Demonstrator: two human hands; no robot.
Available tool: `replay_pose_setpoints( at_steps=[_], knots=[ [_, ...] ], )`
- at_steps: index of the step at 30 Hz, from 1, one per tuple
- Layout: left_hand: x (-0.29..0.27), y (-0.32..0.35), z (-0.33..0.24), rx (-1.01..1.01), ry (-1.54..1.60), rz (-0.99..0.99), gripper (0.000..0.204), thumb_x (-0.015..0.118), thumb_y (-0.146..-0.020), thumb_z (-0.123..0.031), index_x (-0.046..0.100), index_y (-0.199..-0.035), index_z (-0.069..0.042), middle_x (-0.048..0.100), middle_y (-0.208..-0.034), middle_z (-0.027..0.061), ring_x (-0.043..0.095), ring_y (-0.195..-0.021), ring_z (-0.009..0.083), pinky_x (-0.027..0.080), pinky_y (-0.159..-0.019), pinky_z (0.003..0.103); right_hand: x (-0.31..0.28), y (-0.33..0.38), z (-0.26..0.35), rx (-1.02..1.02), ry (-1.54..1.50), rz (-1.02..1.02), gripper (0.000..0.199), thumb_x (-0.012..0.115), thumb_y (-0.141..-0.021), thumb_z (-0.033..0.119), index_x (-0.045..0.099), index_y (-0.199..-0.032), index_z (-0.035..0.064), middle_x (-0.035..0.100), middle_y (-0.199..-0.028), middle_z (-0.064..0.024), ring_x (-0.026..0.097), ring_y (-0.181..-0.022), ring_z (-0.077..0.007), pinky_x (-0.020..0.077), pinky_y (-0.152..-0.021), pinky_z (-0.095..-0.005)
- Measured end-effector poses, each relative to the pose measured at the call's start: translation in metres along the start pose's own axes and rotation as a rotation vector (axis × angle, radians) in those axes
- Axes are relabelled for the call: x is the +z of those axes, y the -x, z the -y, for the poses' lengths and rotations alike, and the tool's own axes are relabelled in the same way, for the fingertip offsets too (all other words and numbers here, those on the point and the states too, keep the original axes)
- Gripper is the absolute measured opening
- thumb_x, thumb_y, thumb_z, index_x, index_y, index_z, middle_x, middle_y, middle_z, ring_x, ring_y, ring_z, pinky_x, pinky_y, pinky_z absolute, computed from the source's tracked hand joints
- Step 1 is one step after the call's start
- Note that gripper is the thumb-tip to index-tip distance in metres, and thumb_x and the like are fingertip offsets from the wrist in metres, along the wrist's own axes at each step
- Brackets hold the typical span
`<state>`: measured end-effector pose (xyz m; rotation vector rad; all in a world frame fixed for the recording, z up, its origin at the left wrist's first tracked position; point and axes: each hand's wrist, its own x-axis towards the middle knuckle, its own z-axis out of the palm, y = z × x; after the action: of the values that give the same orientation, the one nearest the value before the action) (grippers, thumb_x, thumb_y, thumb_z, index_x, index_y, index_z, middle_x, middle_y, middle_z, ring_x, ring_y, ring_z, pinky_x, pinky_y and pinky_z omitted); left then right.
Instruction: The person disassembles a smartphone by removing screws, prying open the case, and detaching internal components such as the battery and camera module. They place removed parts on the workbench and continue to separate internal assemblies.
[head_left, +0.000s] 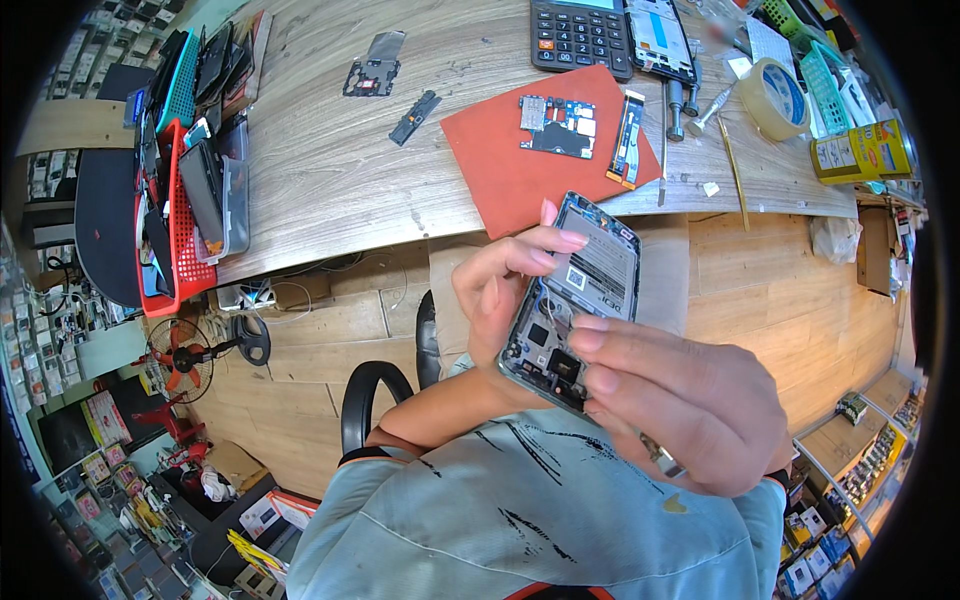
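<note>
An opened phone (541, 338) is held tilted above my lap, its back off. The grey battery (602, 262) and bare inner frame show. My left hand (492, 290) is closed around the phone's left side, with fingertips over the battery's edge. My right hand (690, 405) is at the phone's lower right, its thumb and fingers drawn together over the inner parts. What those fingertips pinch, if anything, is hidden. A small metallic piece (663, 458) shows below the right palm. Beyond the phone, a circuit board (572, 143) and a flat strip-shaped part (627, 142) lie on a red mat (487, 160).
Loose phone parts (374, 77) lie on the wooden table (320, 150). A calculator (578, 42), another phone (662, 40), screwdrivers (676, 110), a tape roll (775, 98) and a yellow can (862, 152) stand toward the right. A red basket (180, 225) is at the left edge.
</note>
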<state>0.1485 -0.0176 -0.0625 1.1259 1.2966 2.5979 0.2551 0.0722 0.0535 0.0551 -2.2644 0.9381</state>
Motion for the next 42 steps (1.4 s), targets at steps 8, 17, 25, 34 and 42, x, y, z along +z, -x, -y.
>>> replay_pose_setpoints(
  at_steps=[8,17,25,34,42],
  knots=[
    [-0.002,0.002,0.005,0.027,-0.009,0.005,0.024,0.036,-0.119,-0.015,0.046,-0.136,-0.001,0.055,-0.124,0.0191,0.068,-0.118,0.0377,0.036,-0.125,0.068,-0.001,0.005,0.000,0.053,-0.042,0.005,0.042,0.081,-0.080,-0.013,0.068,-0.119,-0.0098,0.078,-0.114,-0.0324,0.083,-0.101,-0.0375,0.0682,-0.077,-0.0342],
    [-0.005,0.002,0.005,0.071,-0.017,-0.003,0.048,0.056,-0.111,-0.007,0.041,-0.156,-0.008,0.051,-0.132,0.0191,0.068,-0.118,0.0394,0.042,-0.121,0.070,-0.009,0.000,-0.004,0.050,-0.100,0.047,0.039,0.081,-0.081,-0.009,0.068,-0.118,-0.0083,0.078,-0.114,-0.0320,0.082,-0.102,-0.0403,0.0682,-0.079,-0.0364],
    [-0.026,-0.012,-0.002,0.049,-0.171,0.250,0.135,0.104,-0.072,-0.017,0.016,-0.173,-0.016,0.048,-0.137,0.0153,0.064,-0.124,0.0377,0.044,-0.120,0.066,-0.013,-0.011,0.002,0.151,-0.291,-0.228,0.028,0.062,-0.111,0.026,0.069,-0.113,-0.0003,0.071,-0.104,-0.0220,0.074,-0.104,-0.0401,0.0622,-0.098,-0.0596],
    [-0.021,-0.004,-0.019,-0.177,-0.129,0.161,0.159,0.105,-0.072,-0.021,-0.016,-0.175,-0.014,0.046,-0.140,0.0150,0.062,-0.126,0.0306,0.045,-0.120,0.059,0.002,-0.041,-0.050,-0.099,0.136,0.193,0.046,0.087,-0.073,0.012,0.083,-0.119,0.0096,0.054,-0.071,-0.0013,0.055,-0.058,-0.0181,0.0414,-0.051,-0.0328],
    [-0.028,-0.001,-0.005,-0.168,0.127,0.212,0.165,0.105,-0.073,-0.025,-0.026,-0.172,-0.010,0.045,-0.139,0.0160,0.060,-0.126,0.0298,0.046,-0.118,0.050,0.006,-0.038,-0.059,-0.205,0.162,0.223,0.031,0.084,-0.074,0.012,0.080,-0.105,0.0088,0.056,-0.073,-0.0008,0.059,-0.059,-0.0186,0.0421,-0.049,-0.0343]
  ],
)
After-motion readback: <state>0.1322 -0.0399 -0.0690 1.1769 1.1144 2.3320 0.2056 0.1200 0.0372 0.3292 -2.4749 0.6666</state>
